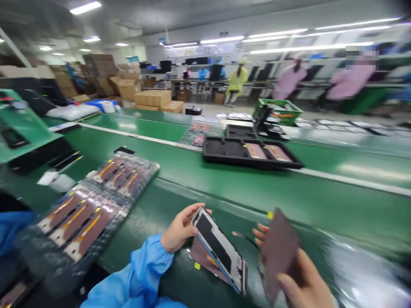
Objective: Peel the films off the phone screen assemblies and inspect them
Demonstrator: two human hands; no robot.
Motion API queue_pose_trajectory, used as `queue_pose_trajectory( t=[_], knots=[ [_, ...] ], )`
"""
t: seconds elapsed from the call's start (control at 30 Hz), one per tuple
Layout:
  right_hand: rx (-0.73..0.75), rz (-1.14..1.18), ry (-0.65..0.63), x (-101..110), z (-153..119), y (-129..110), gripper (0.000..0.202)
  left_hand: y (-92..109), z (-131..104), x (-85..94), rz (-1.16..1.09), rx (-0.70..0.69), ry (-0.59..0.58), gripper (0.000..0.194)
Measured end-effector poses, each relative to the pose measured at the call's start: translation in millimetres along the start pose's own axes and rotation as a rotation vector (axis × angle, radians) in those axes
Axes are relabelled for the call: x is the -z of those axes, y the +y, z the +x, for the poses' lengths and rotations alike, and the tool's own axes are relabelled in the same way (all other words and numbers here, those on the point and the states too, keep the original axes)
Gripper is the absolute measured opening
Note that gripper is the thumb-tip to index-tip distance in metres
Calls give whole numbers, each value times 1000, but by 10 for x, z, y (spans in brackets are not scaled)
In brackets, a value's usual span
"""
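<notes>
Taking twelve o'clock as straight ahead of the worker, I see both bare hands low over a green bench point(150, 222), each closed on something. The left hand point(180, 229), coming out of a blue sleeve point(144, 261), has its thumb and fingers clamped on the upper end of a phone frame point(216, 246). The frame is tilted, its gripped end pointing to eleven o'clock and its other end to five, with a dark face turned up and a blue edge below. Partly hidden under it, a second brown panel point(201, 251) lies on the bench; I cannot tell whether the two touch.

The right hand point(300, 278), toward four o'clock from the phone frame, pinches a brown panel point(279, 252) between thumb and fingers. That panel stands nearly on edge, a yellow tab point(270, 215) at its top. A thin dark strip point(247, 238) juts toward ten o'clock beside it; what it is fixed to, I cannot tell.

Around ten o'clock sits a clear plastic tray point(146, 174), where six panels with orange strips point(96, 231) lie in two rows of three. Near one o'clock, a black tray point(221, 159) holds two panels in its right-hand compartments, with a green crate point(290, 120) beyond. Cardboard boxes point(153, 98) are stacked toward eleven.
</notes>
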State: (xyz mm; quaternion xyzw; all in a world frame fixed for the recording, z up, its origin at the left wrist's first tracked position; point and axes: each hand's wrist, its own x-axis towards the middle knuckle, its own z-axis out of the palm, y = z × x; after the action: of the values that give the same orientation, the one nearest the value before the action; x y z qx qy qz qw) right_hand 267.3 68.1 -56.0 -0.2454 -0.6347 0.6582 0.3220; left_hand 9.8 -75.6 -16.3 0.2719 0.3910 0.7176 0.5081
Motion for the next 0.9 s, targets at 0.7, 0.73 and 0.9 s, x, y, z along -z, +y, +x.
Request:
queue_pose_trajectory(
  t=[0.7, 0.73, 0.9],
  knots=[
    [175, -412, -128, -543, 27, -315, 61, 68, 53, -5, 152, 84, -124, 85],
    [178, -415, -129, -541, 26, -318, 61, 66, 54, -2, 153, 88, -121, 85],
    [196, -444, -129, -557, 20, -332, 62, 57, 52, -39, 160, 89, -135, 83]
  ],
)
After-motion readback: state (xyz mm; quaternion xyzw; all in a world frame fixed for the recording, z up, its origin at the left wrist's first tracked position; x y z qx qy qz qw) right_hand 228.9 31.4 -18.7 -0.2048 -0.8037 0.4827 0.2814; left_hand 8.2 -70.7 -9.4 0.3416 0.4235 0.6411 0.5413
